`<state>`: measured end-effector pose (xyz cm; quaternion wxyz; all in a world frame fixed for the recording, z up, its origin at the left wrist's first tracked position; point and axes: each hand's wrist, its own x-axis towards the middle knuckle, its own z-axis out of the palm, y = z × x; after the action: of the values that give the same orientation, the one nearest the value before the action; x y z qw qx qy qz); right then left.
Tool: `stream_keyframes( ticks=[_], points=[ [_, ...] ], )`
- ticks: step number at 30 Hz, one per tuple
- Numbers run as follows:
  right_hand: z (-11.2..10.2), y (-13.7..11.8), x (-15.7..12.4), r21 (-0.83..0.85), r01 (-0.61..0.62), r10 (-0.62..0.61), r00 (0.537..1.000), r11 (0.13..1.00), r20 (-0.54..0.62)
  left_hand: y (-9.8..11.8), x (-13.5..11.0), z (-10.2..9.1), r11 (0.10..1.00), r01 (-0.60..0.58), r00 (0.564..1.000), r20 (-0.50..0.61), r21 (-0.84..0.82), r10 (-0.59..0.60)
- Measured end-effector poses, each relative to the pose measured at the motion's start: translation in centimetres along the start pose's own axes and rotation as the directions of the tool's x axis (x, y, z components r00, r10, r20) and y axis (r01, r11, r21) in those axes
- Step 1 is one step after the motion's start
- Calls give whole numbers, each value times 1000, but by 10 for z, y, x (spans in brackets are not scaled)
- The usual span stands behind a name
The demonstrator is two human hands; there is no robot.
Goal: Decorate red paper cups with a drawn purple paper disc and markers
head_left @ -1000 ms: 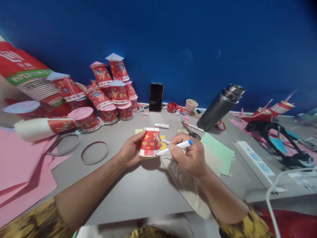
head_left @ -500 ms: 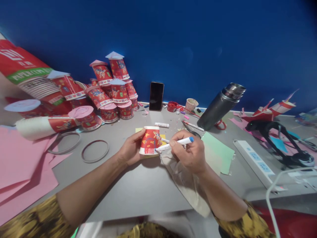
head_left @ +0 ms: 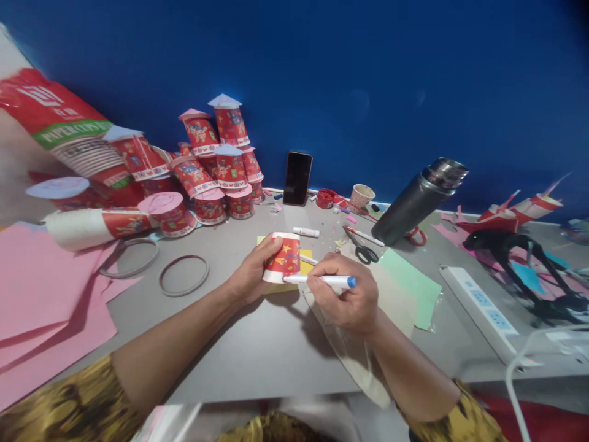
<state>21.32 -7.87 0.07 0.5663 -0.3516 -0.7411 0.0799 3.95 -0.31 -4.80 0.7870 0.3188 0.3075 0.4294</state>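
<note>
My left hand (head_left: 251, 270) is closed around the side of a red paper cup (head_left: 286, 259) with yellow stars, held upside down above the table. In my right hand (head_left: 352, 294) is a white marker (head_left: 329, 280) with a blue end, gripped between thumb and fingers. Its tip meets the cup near the white rim at the bottom. Behind the cup lie yellow paper (head_left: 305, 263) and a white marker-like stick (head_left: 306, 232). Black-handled scissors (head_left: 367, 254) rest just beyond my right hand.
Stacked red paper cups (head_left: 230, 169) with paper roofs stand at the back left, by pink paper (head_left: 46, 282) and two grey rings (head_left: 184, 275). A phone (head_left: 297, 178) leans on the blue wall. To the right are a dark thermos (head_left: 416, 199), green paper (head_left: 411, 285) and a power strip (head_left: 478, 313).
The cup has been turned in my left hand, so another part of its print faces me. The marker has tilted flatter, its tip now further left along the cup's lower edge.
</note>
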Motion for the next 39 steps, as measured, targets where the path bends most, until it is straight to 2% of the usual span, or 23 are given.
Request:
stream_keyframes(
  ticks=[5,11,20,27,32,39],
  points=[
    [2,3,-1,-50,13,-14,1000,999,-2,-1,0,1,999,-46,999,12,24,46],
    [-1,4,-2,-86,-65,71,995,994,68,-1,0,4,994,-97,995,23,41,96],
    [-2,6,-1,-86,-82,86,996,993,39,0,-2,6,993,-57,998,7,100,57],
    [-3,6,-3,-54,-56,60,995,997,85,-2,-1,6,991,-72,997,18,113,70],
    [-3,7,-3,-113,-116,123,991,987,54,-2,-2,6,992,-50,999,6,115,50],
    [-5,9,-3,-72,-140,148,983,988,110,-1,-2,6,989,-37,999,-3,143,38]
  ],
)
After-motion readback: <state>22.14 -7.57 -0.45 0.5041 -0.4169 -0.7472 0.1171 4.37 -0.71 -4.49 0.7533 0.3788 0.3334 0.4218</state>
